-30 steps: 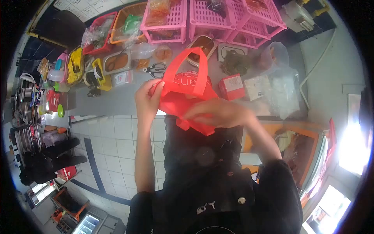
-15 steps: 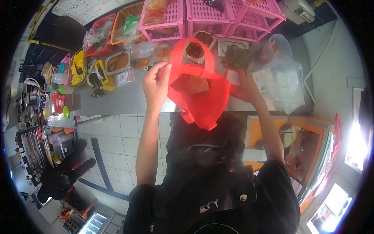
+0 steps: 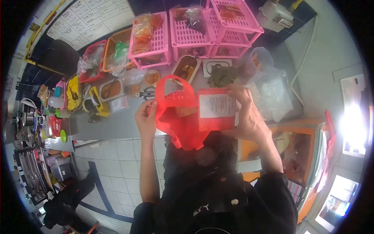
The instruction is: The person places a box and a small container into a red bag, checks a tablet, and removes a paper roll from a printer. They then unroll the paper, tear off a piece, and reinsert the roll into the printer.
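Observation:
My left hand (image 3: 145,121) pinches the upper left edge of a red fabric carry bag (image 3: 182,130), its looped handle standing up. Inside the bag's mouth a brownish item (image 3: 186,111) partly shows; what it is I cannot make out. In my right hand (image 3: 251,119) is a red box (image 3: 216,124) with a white printed label facing me. The fingers wrap its right side, and the box is upright at the bag's right edge, overlapping it in view. Behind the bag, scissors (image 3: 147,93) lie on the steel counter.
Pink plastic racks (image 3: 152,50) stand along the back with packets in them. Metal trays (image 3: 111,89), a dark green bundle (image 3: 223,76) and clear plastic bags (image 3: 274,89) sit on the counter (image 3: 105,126). A person in dark clothing (image 3: 64,202) is at lower left.
My right hand has lifted the red box up and left beside the bag, turning its label toward me. The bag and my left hand sit lower in view, as the camera has tilted up.

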Demonstrator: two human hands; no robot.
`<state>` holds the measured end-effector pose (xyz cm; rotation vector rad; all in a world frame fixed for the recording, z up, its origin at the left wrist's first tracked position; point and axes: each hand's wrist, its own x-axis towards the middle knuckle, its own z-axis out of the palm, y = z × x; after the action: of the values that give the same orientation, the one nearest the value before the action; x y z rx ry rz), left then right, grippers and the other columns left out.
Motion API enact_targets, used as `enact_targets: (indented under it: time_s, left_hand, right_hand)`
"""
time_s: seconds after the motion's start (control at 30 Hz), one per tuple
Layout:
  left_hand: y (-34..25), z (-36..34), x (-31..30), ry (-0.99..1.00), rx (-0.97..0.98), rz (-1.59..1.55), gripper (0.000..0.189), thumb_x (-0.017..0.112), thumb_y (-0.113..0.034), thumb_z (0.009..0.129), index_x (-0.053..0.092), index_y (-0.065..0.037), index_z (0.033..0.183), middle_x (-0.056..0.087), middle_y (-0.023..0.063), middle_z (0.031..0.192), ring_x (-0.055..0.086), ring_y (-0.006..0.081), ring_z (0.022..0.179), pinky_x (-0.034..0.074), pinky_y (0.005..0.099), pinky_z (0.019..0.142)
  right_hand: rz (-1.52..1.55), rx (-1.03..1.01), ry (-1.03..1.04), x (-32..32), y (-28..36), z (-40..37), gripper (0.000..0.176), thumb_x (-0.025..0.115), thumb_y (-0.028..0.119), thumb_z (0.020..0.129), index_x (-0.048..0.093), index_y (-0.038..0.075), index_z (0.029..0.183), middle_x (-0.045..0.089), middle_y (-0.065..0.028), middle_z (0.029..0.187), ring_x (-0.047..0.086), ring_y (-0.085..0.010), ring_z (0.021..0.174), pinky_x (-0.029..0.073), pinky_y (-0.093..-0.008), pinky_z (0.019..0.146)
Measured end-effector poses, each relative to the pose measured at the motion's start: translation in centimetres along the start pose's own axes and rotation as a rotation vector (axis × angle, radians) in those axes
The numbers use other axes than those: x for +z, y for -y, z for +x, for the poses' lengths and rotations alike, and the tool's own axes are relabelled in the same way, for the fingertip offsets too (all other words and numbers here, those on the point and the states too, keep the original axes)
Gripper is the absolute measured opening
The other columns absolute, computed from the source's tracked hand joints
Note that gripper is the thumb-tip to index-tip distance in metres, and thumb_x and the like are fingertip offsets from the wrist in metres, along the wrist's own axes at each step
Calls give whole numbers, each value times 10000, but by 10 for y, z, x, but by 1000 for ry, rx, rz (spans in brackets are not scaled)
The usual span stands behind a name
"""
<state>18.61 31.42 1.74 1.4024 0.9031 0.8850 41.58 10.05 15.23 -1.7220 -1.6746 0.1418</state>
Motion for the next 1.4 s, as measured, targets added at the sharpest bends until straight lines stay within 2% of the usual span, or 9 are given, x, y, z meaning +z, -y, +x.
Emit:
enact_targets:
  time_s: [0.07, 0.17, 0.27, 0.47, 0.77, 1.07, 1.4]
  left_hand:
    - [3, -1, 0, 3, 2, -24, 173, 680, -115, 972, 708, 35, 1056, 700, 36, 921, 614, 68, 817, 493, 220, 732]
    - [-2, -3, -5, 17, -20, 28, 188, 670, -120, 981, 706, 32, 1086, 706, 26, 948, 615, 70, 847, 488, 217, 746]
    - [-9, -4, -2, -6, -29, 10, 185, 674, -105, 973, 706, 45, 1078, 699, 41, 932, 614, 69, 808, 492, 215, 714]
    - [-4, -8, -4, -17, 13, 35, 181, 675, -104, 972, 708, 47, 1065, 699, 37, 921, 612, 66, 807, 489, 213, 725]
    - [-3, -11, -5, -2, -16, 42, 177, 678, -109, 970, 712, 44, 1054, 714, 47, 916, 620, 70, 814, 494, 221, 748]
    - [-8, -15, -2, 6, -44, 30, 191, 677, -110, 971, 710, 54, 1061, 720, 65, 957, 634, 91, 861, 500, 233, 777]
    - [-1, -18, -8, 16, -35, -9, 189, 676, -105, 972, 713, 49, 1075, 719, 62, 960, 633, 91, 868, 501, 237, 791]
  right_hand:
    - [60, -95, -21, 8, 3, 7, 1066, 941, 95, 511, 277, 13, 1341, 485, -228, 1330, 501, -459, 1187, 448, -519, 1001]
    - [145, -195, -21, 18, 9, 21, 1028, 942, 122, 542, 294, -10, 1328, 486, -236, 1322, 514, -457, 1182, 442, -526, 1003]
    - [158, -156, 44, 30, 15, 26, 972, 940, 180, 579, 323, -29, 1300, 485, -248, 1320, 522, -456, 1180, 430, -539, 1018]
    - [215, -118, 87, 56, 16, 26, 881, 933, 253, 605, 369, -49, 1211, 504, -250, 1294, 519, -472, 1176, 418, -545, 1052]
    - [239, -157, 65, 63, 18, 24, 754, 914, 217, 610, 411, -54, 1102, 515, -248, 1271, 516, -468, 1181, 434, -539, 1047]
    - [168, -122, 131, 60, 21, 19, 730, 882, 166, 592, 425, -56, 1116, 501, -243, 1289, 515, -454, 1179, 443, -511, 1045]
    - [162, -125, 110, 68, 21, 15, 728, 871, 160, 595, 430, -59, 1131, 503, -230, 1297, 520, -443, 1184, 453, -492, 1037]
